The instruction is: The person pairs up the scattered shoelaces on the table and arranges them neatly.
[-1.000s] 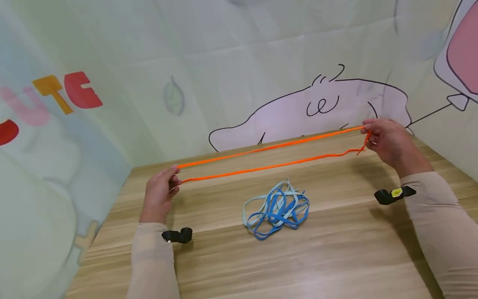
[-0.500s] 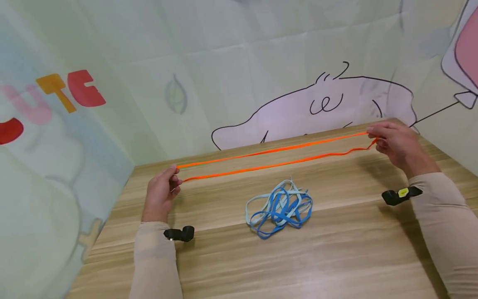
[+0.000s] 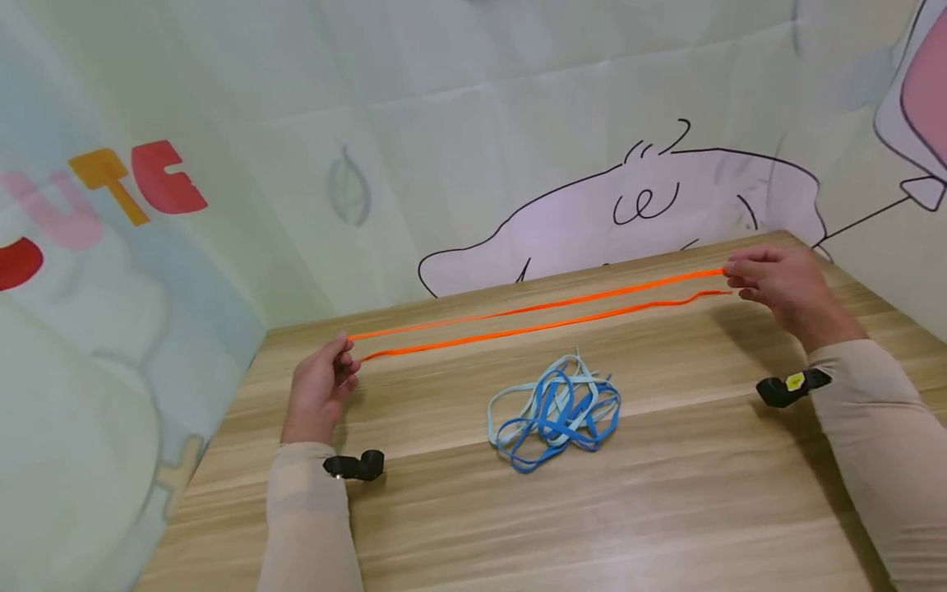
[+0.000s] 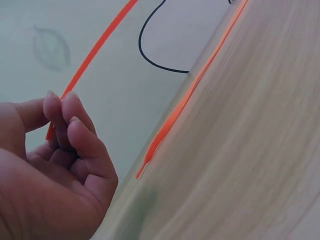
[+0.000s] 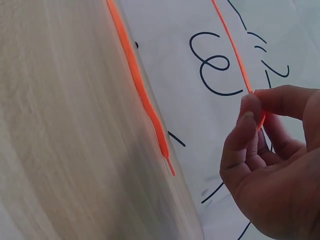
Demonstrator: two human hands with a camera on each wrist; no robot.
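My left hand (image 3: 316,390) and right hand (image 3: 792,292) pinch the two ends of a flat orange shoelace (image 3: 617,290), stretched between them above the back of the table. A second orange shoelace (image 3: 551,326) lies nearly parallel, on the wooden table just in front of it. In the left wrist view, thumb and fingers grip the held lace, while the lying lace's tip (image 4: 141,170) sits free on the wood. The right wrist view likewise has the fingers pinching the raised lace (image 5: 234,47), apart from the other lace's thin tip (image 5: 170,166).
A loose tangle of a blue shoelace (image 3: 525,470) and a pale blue shoelace (image 3: 510,390) lies mid-table, in front of the orange ones. A printed cloth backdrop (image 3: 444,164) rises behind the table's back edge and on the left.
My right hand has let go of the front orange shoelace, whose right end now lies on the table. The back lace stays pinched and stretched. My left hand has hardly moved.
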